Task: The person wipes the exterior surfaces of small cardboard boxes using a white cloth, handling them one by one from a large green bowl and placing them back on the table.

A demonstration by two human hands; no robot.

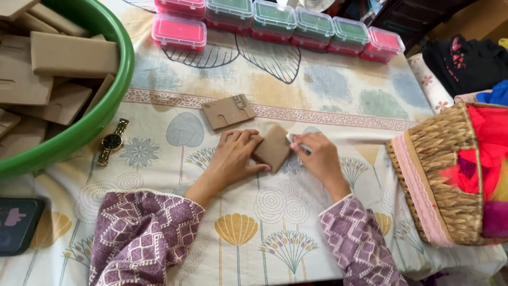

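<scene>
On the table there are seven small plastic boxes [275,18]: three pink and four green. Two flat cardboard pieces [228,111] lie on the cloth, plus one wristwatch [112,141], one green basin [106,100] and one woven basket [439,175].

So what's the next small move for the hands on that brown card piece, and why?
Probably press the right hand inward to seat the small white thing at its fingertips against the brown card piece. The left hand already pins the card flat on the patterned tablecloth, and the right fingertips sit at its edge. What the white thing is cannot be told.
</scene>
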